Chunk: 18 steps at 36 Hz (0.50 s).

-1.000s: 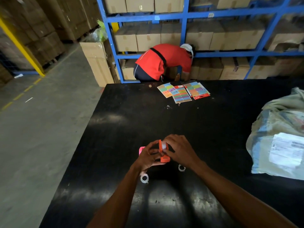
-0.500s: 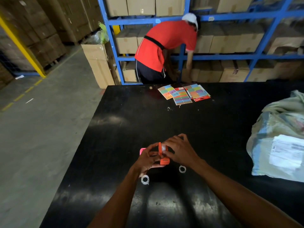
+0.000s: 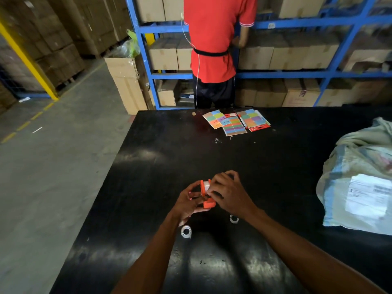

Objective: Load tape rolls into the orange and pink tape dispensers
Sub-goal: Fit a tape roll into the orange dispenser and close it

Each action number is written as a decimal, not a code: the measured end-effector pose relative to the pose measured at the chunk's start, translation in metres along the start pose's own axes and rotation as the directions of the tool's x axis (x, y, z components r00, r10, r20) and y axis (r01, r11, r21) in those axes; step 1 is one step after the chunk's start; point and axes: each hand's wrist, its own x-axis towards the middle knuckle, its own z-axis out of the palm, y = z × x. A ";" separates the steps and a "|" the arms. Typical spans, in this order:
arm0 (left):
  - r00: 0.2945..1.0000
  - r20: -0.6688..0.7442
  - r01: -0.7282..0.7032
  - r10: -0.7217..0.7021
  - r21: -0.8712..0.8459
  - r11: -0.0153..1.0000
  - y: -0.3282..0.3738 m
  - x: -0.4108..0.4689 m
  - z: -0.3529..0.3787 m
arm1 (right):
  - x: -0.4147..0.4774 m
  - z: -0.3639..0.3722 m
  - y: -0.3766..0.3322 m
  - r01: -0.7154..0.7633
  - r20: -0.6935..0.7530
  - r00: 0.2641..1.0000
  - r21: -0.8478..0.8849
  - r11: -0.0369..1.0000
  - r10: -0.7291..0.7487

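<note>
- While both hands meet above the near middle of the black table (image 3: 148, 166), the orange tape dispenser (image 3: 206, 196) sits upright between them, lifted off the surface, with a white tape roll (image 3: 206, 185) in its top.
- Left hand (image 3: 188, 203): fingers curled round the dispenser's left side, gripping it.
- Right hand (image 3: 228, 193): fingertips pinched on the dispenser's right side at the roll.
- Two loose rolls lie flat on the table nearer the person: one (image 3: 185, 231) below the left wrist, a smaller one (image 3: 234, 218) under the right wrist, well apart.
- No pink dispenser can be made out; the left hand may hide it.
- Colour cards (image 3: 235, 122) lie at the far edge; a wrapped parcel (image 3: 358, 179) fills the right edge.
- Bare table spreads between hands and far edge, and toward the left edge.
- Beyond the far edge a person in a red shirt (image 3: 214, 39) faces blue shelving (image 3: 297, 74).
</note>
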 end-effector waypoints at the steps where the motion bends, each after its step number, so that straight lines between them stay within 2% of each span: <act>1: 1.000 0.001 -0.008 0.008 0.000 1.000 0.002 -0.001 0.000 | -0.002 0.001 0.000 0.008 -0.007 1.000 -0.001 1.000 -0.008; 9: 0.998 -0.047 -0.038 0.037 -0.006 0.999 0.004 0.002 -0.004 | -0.020 0.006 -0.011 0.082 -0.043 0.996 0.010 0.997 -0.082; 18: 0.999 -0.024 -0.022 0.022 0.005 1.000 0.006 0.002 -0.002 | -0.029 0.018 -0.016 0.024 -0.055 0.998 -0.033 0.999 -0.025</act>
